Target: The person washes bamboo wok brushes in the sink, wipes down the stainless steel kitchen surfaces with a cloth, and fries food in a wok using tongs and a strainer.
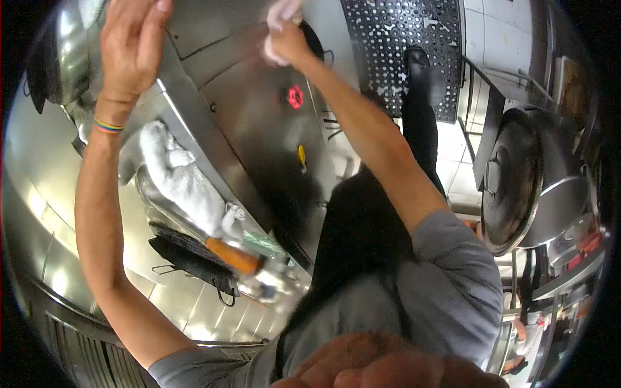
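White cloth [283, 11] — probably, given blur — in right hand [288, 44].

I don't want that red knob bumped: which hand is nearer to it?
Right. In the picture, the right hand is a little above the red knob; the left hand is farther off, to its upper left.

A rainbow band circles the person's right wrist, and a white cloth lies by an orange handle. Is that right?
Not quite: the head view shows the rainbow band on the left wrist. The white cloth does lie by the orange handle.
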Demonstrator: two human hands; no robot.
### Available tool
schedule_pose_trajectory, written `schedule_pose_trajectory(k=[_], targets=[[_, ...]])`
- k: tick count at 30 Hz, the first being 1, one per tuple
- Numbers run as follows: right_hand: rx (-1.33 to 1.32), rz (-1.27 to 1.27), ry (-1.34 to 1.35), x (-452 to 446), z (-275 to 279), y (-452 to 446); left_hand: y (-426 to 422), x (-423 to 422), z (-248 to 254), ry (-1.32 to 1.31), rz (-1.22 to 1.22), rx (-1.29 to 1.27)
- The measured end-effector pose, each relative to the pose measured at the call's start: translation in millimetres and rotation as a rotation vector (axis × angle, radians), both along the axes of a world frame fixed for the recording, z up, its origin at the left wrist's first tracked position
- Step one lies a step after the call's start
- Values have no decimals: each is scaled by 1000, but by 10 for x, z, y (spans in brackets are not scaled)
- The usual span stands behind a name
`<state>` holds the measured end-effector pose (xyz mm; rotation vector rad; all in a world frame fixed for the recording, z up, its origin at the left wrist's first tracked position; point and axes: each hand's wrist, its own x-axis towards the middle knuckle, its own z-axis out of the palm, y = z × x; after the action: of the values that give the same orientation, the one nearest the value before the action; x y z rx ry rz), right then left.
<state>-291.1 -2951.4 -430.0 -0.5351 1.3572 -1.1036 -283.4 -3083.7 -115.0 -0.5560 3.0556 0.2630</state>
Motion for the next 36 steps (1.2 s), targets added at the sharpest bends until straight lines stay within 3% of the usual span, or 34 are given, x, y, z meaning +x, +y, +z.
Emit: schedule_pose_trajectory(k=[1, 3, 5, 7, 8, 10, 14, 17, 19, 23, 27, 29, 30, 33, 34, 36], targets=[[-35, 115, 79, 45, 114, 110, 3, -24, 1, 24, -14, -6], [-387, -105, 399, 272, 372, 461, 80, -96, 42, 26, 22, -30], [-482, -139, 295, 269, 414, 551, 165, -136, 72, 27, 64, -52], [-437, -23, 173, 103, 226, 470, 122, -100, 60, 55, 51, -49], [-635, 61, 493, 120, -309, 310, 87, -54, 29, 69, 55, -41], [-715, 86, 629, 83, -735, 250, 49, -9, 6, 91, 29, -50], [-266, 143, 256, 129, -1029, 679, 103, -33, 69, 27, 46, -36], [-439, 228, 616, 597, -1396, 1398, 81, 7, 29, 99, 40, 8], [-427, 341, 635, 714, -1054, 1975, 71, 17, 24, 102, 21, -7], [-214, 103, 308, 1022, -464, 3123, 63, 0, 54, 75, 9, -36], [193, 241, 208, 938, -330, 2964, 47, 12, 33, 121, 4, 4], [297, 191, 188, 877, -393, 2485, 56, 10, 47, 99, 11, -27], [208, 297, 330, 804, -380, 2342, 69, 18, 48, 101, 27, -20], [162, 455, 133, 653, -159, 2372, 82, 16, 46, 120, 47, -3], [77, 457, 266, 487, 318, 2322, 68, 24, 44, 125, 39, -4], [-28, 388, 93, 442, 627, 2439, 61, 44, 41, 132, 31, -12]])
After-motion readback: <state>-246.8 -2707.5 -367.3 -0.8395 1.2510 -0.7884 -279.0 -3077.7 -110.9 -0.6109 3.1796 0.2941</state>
